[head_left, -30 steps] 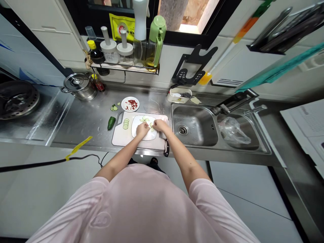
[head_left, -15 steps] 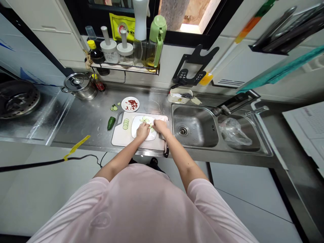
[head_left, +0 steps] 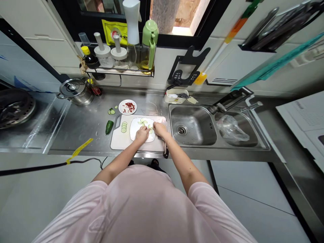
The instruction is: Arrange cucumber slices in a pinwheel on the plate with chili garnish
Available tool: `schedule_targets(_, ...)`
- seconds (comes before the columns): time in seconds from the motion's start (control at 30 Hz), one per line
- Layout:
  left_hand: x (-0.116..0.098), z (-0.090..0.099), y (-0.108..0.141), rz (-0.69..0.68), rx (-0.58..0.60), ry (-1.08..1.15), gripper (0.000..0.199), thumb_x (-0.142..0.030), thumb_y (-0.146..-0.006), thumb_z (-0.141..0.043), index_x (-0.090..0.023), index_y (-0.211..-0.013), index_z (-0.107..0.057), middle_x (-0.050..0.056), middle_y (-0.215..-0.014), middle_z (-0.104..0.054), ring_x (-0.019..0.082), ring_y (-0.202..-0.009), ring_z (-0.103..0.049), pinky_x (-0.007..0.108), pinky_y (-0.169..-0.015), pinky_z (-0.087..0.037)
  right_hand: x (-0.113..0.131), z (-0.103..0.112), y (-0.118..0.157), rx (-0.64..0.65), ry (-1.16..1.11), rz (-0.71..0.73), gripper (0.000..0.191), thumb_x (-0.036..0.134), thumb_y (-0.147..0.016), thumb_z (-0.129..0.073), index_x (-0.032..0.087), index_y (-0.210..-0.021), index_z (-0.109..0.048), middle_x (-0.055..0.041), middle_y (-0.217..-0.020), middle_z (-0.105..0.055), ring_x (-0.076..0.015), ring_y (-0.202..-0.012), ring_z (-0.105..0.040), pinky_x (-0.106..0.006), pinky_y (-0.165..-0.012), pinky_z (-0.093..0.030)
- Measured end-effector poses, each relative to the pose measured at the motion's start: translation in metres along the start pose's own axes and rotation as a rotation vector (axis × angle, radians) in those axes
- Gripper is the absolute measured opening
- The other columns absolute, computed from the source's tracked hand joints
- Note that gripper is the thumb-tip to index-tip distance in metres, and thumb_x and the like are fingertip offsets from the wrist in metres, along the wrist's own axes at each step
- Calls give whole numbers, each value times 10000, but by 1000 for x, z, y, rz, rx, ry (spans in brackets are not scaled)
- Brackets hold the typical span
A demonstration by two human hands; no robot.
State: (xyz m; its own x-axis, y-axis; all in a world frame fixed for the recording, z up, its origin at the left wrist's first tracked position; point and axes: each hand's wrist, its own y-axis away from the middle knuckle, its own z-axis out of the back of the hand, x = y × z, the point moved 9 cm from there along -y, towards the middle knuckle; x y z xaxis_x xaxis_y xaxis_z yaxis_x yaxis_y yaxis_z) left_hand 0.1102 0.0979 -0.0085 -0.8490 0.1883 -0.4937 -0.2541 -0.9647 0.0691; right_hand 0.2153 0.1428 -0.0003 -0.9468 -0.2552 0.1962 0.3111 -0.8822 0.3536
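Note:
A white plate (head_left: 133,134) with rounded corners rests on a pale cutting board (head_left: 116,143). Thin cucumber slices (head_left: 142,122) are laid out on it in a curved pattern. My left hand (head_left: 142,134) is over the plate's front part, its fingers closed at a cucumber slice. From the right, my right hand (head_left: 160,129) reaches the plate's edge, fingertips pinched on the same small group of slices. A row of overlapping cucumber slices (head_left: 124,127) lies on the board's left side. By the board's front right corner, a knife's black handle (head_left: 166,152) shows; its blade is mostly hidden.
Left of the board lies a cucumber piece (head_left: 109,127). Behind are small cucumber scraps (head_left: 111,111) and a round dish of chopped red bits (head_left: 128,107). A sink (head_left: 193,126) adjoins on the right; a steel pot (head_left: 76,91) stands back left. Bottles fill a wall rack (head_left: 121,71).
The camera view has shifted slightly. Both hands stay over the plate; my left hand has drawn back a little toward me, uncovering more slices.

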Motion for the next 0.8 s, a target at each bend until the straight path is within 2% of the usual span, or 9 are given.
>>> schedule_targets(0.37, -2, -7, -5, -76, 28, -228, 338, -228, -946, -417, -243, -1202, -637, 90, -1115, -578, 212, -1061, -492, 306, -844, -432, -4, -6, 3, -38, -62, -25, 212, 235, -945, -480, 159, -1128, -555, -147, -1137, -646, -232, -1007, -603, -272, -783, -411)
schedule_targets(0.57, -4, -6, -7, -117, 28, -258, 336, -239, -950, -413, -244, -1195, -643, 96, -1103, -586, 219, -1047, -500, 311, -813, -441, -12, -11, 2, -109, -189, -27, 189, 188, -940, -427, 175, -1053, -579, -106, -1019, -673, -193, -861, -600, -252, -698, -375)
schedule_targets(0.8, -8, -6, -9, -151, 67, -319, 338, -213, -950, -390, -210, -1157, -658, 113, -1100, -594, 232, -1057, -497, 328, -825, -439, -17, -13, 1, -149, -270, -38, 191, 144, -905, -451, 169, -1027, -596, -95, -983, -682, -177, -835, -578, -242, -720, -367)
